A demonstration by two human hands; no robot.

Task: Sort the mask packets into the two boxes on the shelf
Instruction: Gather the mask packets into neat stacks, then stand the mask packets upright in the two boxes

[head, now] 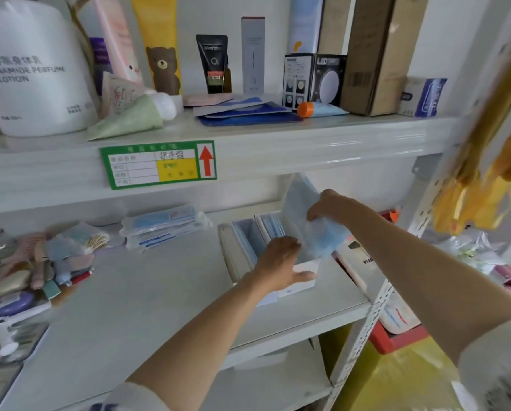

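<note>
Thin blue film is what the right hand (327,207) has hold of: a bunch of packets (313,223) pinched from above, tilted over the right box (301,269). They look light and limp, sagging below the grip, and the slick plastic would likely slide if held loosely, so I'd take them across the middle of the bunch rather than by a corner. The left hand (281,258) lies flat and spread on the box's front edge, holding nothing, seemingly steadying it. The left box (233,256) stands just beside, with packets upright inside. More packets (162,226) wait stacked on the shelf (147,292), well to the left.
</note>
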